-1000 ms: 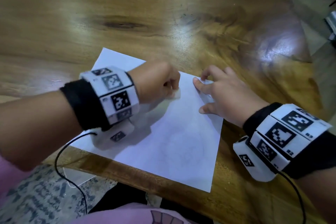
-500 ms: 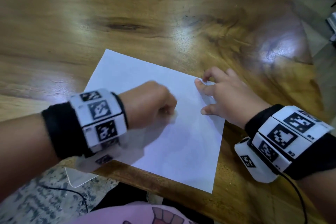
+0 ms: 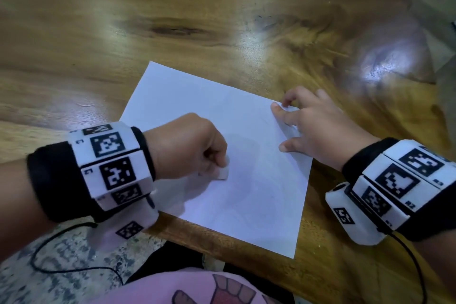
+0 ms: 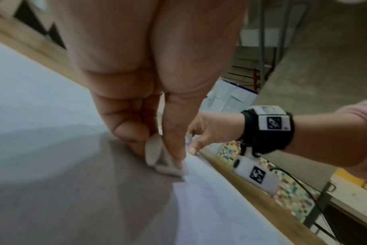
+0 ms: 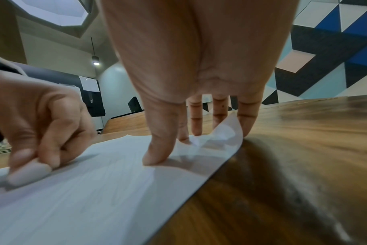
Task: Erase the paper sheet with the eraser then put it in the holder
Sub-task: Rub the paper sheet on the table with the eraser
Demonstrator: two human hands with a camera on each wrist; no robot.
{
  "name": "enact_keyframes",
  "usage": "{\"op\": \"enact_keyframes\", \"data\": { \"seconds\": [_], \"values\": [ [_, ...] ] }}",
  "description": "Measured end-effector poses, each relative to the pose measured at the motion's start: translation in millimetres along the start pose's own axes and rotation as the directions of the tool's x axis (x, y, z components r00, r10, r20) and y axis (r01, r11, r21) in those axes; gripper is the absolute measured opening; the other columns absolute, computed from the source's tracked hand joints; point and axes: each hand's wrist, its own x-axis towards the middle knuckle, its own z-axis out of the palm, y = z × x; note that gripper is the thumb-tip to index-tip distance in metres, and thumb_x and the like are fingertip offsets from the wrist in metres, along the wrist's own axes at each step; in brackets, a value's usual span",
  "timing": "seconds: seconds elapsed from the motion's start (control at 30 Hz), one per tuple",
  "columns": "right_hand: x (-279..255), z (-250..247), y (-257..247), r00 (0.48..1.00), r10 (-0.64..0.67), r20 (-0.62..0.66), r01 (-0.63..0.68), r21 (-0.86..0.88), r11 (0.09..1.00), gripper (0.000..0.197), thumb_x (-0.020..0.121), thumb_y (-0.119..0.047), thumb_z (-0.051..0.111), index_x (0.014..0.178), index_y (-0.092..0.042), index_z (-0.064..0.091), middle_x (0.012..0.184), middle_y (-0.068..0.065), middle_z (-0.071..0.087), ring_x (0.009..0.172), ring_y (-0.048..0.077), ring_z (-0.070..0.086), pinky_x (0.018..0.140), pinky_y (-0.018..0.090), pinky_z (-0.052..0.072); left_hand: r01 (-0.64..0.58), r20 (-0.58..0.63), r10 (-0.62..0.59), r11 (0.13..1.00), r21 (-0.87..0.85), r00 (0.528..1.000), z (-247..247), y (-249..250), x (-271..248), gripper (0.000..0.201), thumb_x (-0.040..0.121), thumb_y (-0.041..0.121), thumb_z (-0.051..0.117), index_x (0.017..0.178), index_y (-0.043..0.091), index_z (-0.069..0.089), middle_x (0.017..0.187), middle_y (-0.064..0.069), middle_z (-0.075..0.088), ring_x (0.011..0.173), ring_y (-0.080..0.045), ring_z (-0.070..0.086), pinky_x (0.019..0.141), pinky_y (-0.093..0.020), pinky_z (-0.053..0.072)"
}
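Pinching the eraser (image 3: 223, 172) between left hand (image 3: 187, 145) thumb and curled fingers, I rub mid-sheet. Paper sheet (image 3: 259, 192) lies at the table's (image 3: 222, 20) near edge; thin, limp, buckling under my right hand's (image 3: 313, 126) spread fingertips at its far-right corner.

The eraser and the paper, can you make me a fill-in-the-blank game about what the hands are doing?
1. The left hand grips the white ____ and presses it on the paper sheet.
2. The right hand holds down the sheet's ____ edge with spread fingers.
3. The sheet lies on a ____ table.
4. By the right hand's fingers the sheet's corner is curled ____.

Missing words: eraser; right; wooden; up
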Motion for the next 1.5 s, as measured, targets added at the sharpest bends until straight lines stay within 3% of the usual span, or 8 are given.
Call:
{"op": "enact_keyframes", "data": {
  "seconds": [0.2,0.37,0.57,0.7,0.8,0.97,1.2,1.5],
  "values": [
    [0,1,0,1.0,0.003,-0.009,-0.003,0.015,1.0,0.076,0.085,-0.041,0.061,0.148,-0.033,0.018,0.14,-0.006,0.022,0.117,0.021,0.024,0.103,0.037,0.035,0.055,-0.262,-0.054,0.998,-0.004,0.964,-3,-3,6,0.003,0.076,0.018,0.069,0.073,0.017,0.068,0.056,0.012,0.053,0.058,-0.005,0.052,0.06,-0.018,0.043],
    [-1,1,1,1.0,-0.001,-0.015,0.001,0.018,1.0,0.076,0.085,-0.042,0.061,0.148,-0.033,0.019,0.14,-0.006,0.022,0.116,0.02,0.024,0.103,0.037,0.034,-0.036,0.076,0.037,0.999,-0.015,0.996,11,-2,-15,0.005,0.071,0.016,0.073,0.074,0.015,0.07,0.058,0.024,0.05,0.061,0.017,0.052,0.058,0.002,0.032],
    [-2,1,0,1.0,-0.007,-0.015,0.007,0.005,1.0,0.076,0.086,-0.041,0.06,0.148,-0.032,0.018,0.14,-0.006,0.021,0.116,0.021,0.024,0.103,0.035,0.034,-0.017,-0.278,0.022,1.0,0.024,0.96,6,1,2,0.009,0.072,0.021,0.072,0.076,0.013,0.071,0.067,-0.002,0.063,0.064,-0.017,0.055,0.061,-0.006,0.036],
    [-1,1,1,1.0,-0.009,-0.013,0.009,-0.003,1.0,0.075,0.085,-0.042,0.061,0.148,-0.032,0.019,0.14,-0.005,0.021,0.116,0.021,0.024,0.104,0.036,0.034,-0.117,-0.055,0.114,0.992,-0.041,0.992,20,0,-19,0.013,0.072,0.024,0.073,0.065,0.015,0.066,0.055,0.016,0.047,0.057,0.007,0.048,0.056,-0.001,0.031],
    [-2,1,1,1.0,-0.016,-0.017,0.016,-0.005,1.0,0.076,0.086,-0.042,0.06,0.148,-0.031,0.019,0.14,-0.006,0.021,0.116,0.02,0.024,0.104,0.035,0.034,-0.101,0.064,0.104,0.994,-0.04,0.993,21,2,-26,0.006,0.073,0.022,0.073,0.077,0.018,0.072,0.068,0.014,0.055,0.067,0.002,0.053,0.064,-0.005,0.036],
    [-9,5,-2,0.999,-0.032,-0.017,0.031,-0.018,0.999,0.094,0.074,-0.058,0.063,0.149,-0.028,0.015,0.138,-0.008,0.017,0.115,0.018,0.02,0.102,0.032,0.031,0.05,-0.236,-0.067,0.996,-0.078,0.969,-6,2,-1,0.014,0.072,0.018,0.071,0.085,0.021,0.071,0.067,0.005,0.065,0.059,-0.01,0.054,0.061,-0.006,0.037],
    [-14,7,-5,0.999,-0.026,-0.026,0.025,-0.031,0.999,0.111,0.065,-0.067,0.066,0.15,-0.025,0.007,0.14,-0.007,0.013,0.122,0.02,0.018,0.106,0.034,0.028,0.14,-0.37,-0.154,0.988,-0.066,0.916,-9,23,36,0.013,0.078,0.019,0.065,0.088,0.011,0.069,0.071,0.0,0.058,0.075,-0.021,0.056,0.055,-0.023,0.026],
    [-15,9,-3,0.999,-0.035,-0.037,0.034,-0.021,0.999,0.11,0.066,-0.066,0.065,0.15,-0.024,0.007,0.143,-0.006,0.013,0.125,0.021,0.019,0.106,0.034,0.027,-0.032,-0.142,0.043,0.996,0.078,0.989,7,25,17,0.011,0.075,0.024,0.069,0.077,0.014,0.07,0.069,0.002,0.063,0.066,-0.013,0.052,0.056,-0.003,0.033]
  ]
}}
